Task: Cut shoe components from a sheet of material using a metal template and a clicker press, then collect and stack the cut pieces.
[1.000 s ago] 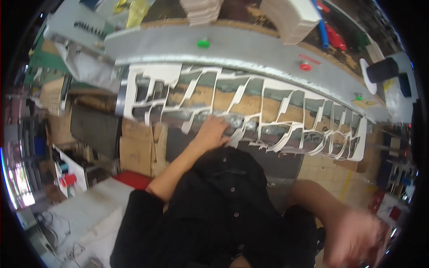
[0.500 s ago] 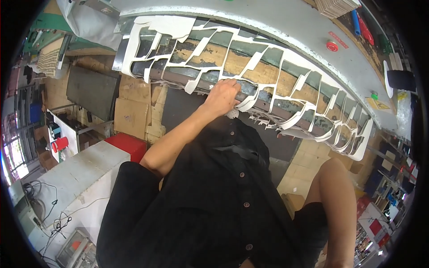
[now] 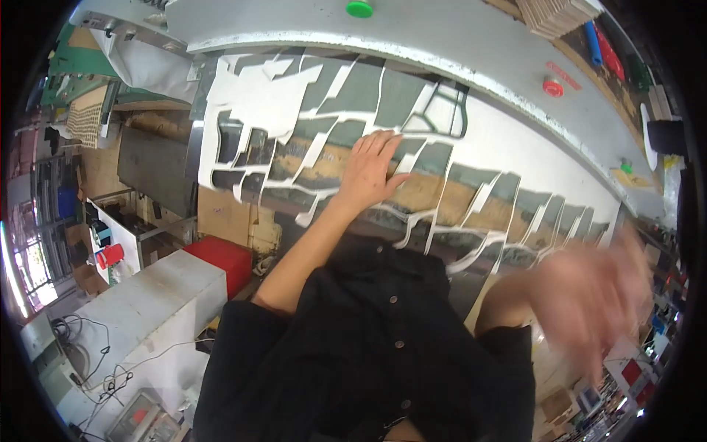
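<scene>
A white sheet (image 3: 560, 155) full of cut-out openings lies on the worn machine bed (image 3: 420, 193) before me. My left hand (image 3: 366, 175) rests on the sheet's middle strips with its fingers stretched out, holding nothing. Just right of its fingertips, a dark outlined frame that looks like a cutting die (image 3: 444, 110) sits on the sheet's far part. My right hand (image 3: 589, 295) is raised off the sheet's near right end, apart from it. Motion smears its fingers, so I cannot make out whether anything is in them.
A grey machine beam (image 3: 442, 46) spans the far side, with a green button (image 3: 359, 9) and a red button (image 3: 552, 88). At the left stands a grey cabinet (image 3: 155, 298) with a red end and loose cables. Stacked boards (image 3: 556, 16) lie at the far right.
The white sheet has been drawn nearer and lies flatter, uncovering the dark die. My left hand has gone from gripping its near edge to lying flat on it. My right hand has swung up into view.
</scene>
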